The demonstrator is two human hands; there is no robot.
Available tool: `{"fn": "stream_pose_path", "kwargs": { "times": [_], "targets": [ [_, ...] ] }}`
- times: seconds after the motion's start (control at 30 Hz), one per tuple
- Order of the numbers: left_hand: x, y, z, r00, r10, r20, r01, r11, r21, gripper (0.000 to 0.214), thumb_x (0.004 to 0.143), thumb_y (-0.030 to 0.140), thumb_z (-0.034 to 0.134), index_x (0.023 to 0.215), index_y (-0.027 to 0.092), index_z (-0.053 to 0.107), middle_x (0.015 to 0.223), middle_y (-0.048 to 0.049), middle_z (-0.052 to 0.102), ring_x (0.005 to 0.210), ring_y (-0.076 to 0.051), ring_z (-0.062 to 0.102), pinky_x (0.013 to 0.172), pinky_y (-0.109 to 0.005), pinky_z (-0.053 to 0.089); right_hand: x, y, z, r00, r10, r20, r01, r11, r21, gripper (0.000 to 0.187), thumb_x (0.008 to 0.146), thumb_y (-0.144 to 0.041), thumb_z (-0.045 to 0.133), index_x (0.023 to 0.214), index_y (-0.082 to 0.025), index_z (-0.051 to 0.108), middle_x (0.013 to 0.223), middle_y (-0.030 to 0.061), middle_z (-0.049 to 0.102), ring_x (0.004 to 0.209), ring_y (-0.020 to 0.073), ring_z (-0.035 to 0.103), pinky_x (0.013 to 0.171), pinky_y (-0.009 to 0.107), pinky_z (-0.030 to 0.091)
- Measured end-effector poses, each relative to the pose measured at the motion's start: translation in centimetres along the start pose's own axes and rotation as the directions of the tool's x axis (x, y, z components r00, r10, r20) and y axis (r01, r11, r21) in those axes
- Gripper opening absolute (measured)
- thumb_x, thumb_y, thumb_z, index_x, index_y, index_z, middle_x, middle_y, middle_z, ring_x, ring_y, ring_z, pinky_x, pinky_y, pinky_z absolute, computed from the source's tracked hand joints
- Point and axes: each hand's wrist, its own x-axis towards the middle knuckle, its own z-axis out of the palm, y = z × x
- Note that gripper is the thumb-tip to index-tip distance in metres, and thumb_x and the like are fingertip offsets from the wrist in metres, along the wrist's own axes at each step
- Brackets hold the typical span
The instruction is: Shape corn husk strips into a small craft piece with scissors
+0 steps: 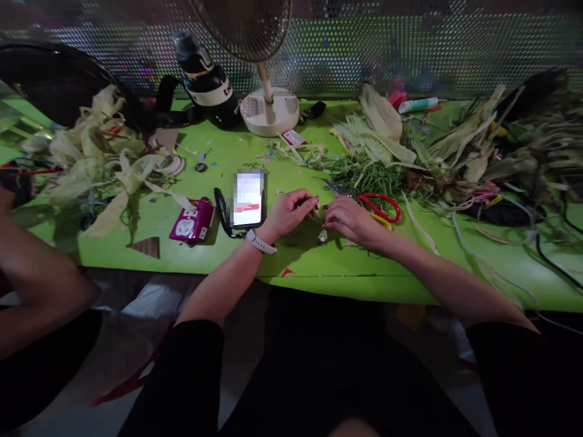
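Over the green table, my left hand [291, 213] and my right hand [348, 220] face each other with a small gap between the fingertips. Each is closed in a pinch. A small pale piece of plant matter, seemingly corn husk [322, 235], shows just below and between the fingers; how each hand grips it is partly hidden. Beside my right hand lie red-handled scissors [381, 207], their blades pointing left, with a yellow handle partly under that wrist. Left of my left hand, a lit phone [249, 200] rests on the table.
Heaps of corn husks [382, 115] and green shreds [364, 176] lie at right, more husks [100, 139] at left. A fan [268, 112], black bottle [214, 91] and purple power socket [194, 221] stand around. Cables [537, 243] run right. Another person's arm [40, 273] is at left.
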Motion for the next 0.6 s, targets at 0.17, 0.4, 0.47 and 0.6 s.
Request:
{"fn": "stream_pose_path", "kwargs": {
  "times": [0.17,0.4,0.47,0.6],
  "targets": [
    [-0.33,0.39,0.01,0.960,-0.086,0.265,0.084,0.996,0.018,0.045,0.094,0.052,0.046,0.074,0.016,0.064,0.065,-0.0027,0.063,0.059,-0.011,0.055,0.058,-0.024,0.044,0.10,0.05,-0.90,0.992,0.085,-0.090,-0.083,0.996,0.027,0.032,0.097,-0.044,0.049,0.085,-0.019,0.064,0.085,0.0078,0.068,0.084,0.0215,0.060,0.078,0.038,0.048],
    [-0.72,0.28,0.39,0.886,-0.267,0.380,0.381,0.885,-0.266,0.043,0.086,0.057,0.056,0.080,0.016,0.069,0.069,-0.0052,0.069,0.054,-0.013,0.061,0.047,-0.023,0.043,-0.09,-0.40,-0.86,0.981,0.164,-0.103,-0.166,0.986,-0.017,0.032,0.099,-0.040,0.046,0.086,-0.017,0.064,0.082,0.0085,0.068,0.079,0.0204,0.060,0.074,0.036,0.048],
    [-0.74,0.34,0.21,0.837,-0.318,0.446,0.477,0.822,-0.311,0.037,0.087,0.051,0.059,0.084,0.016,0.069,0.071,-0.0070,0.072,0.054,-0.014,0.063,0.045,-0.023,0.043,-0.15,-0.46,-0.88,0.978,0.186,-0.097,-0.187,0.982,-0.009,0.032,0.099,-0.041,0.046,0.088,-0.017,0.064,0.083,0.0080,0.068,0.080,0.0203,0.060,0.074,0.036,0.048],
    [-0.64,0.25,-0.06,0.698,-0.338,0.631,0.621,0.724,-0.300,0.039,0.091,0.048,0.054,0.086,0.013,0.070,0.075,-0.0127,0.074,0.052,-0.013,0.064,0.043,-0.021,0.043,-0.31,-0.52,-0.88,0.971,0.221,-0.091,-0.222,0.975,-0.006,0.029,0.098,-0.041,0.047,0.097,-0.018,0.064,0.089,0.0084,0.068,0.085,0.0214,0.063,0.076,0.037,0.050]
  ]
}}
